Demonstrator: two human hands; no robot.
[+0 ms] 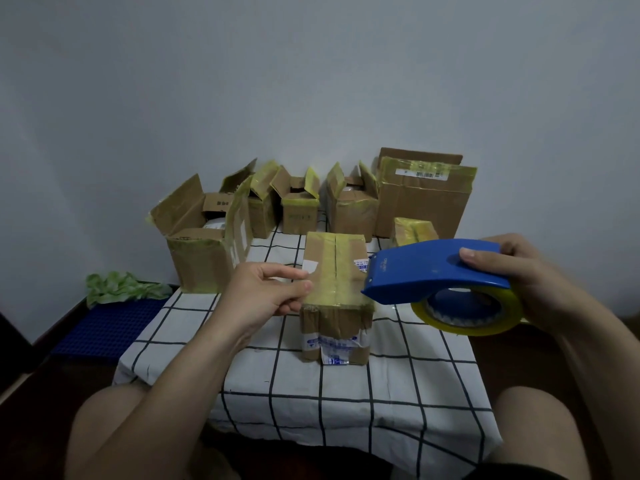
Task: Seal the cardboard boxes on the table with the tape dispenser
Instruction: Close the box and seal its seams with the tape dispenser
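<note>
your bare knees (114, 427) flank the white grid-checked tablecloth (346, 393); above it your right hand (523, 271) wraps the arched shell of the blue plastic tape dispenser (426, 271), likely light and rigid. your left hand (270, 289) curls at the near left edge of the closed brown cardboard box (334, 268) mid-table, probably light and dentable; whether it pinches tape i cannot tell. beyond, open-flapped cardboard boxes (201, 251) line the wall, one showing something pale.
</note>
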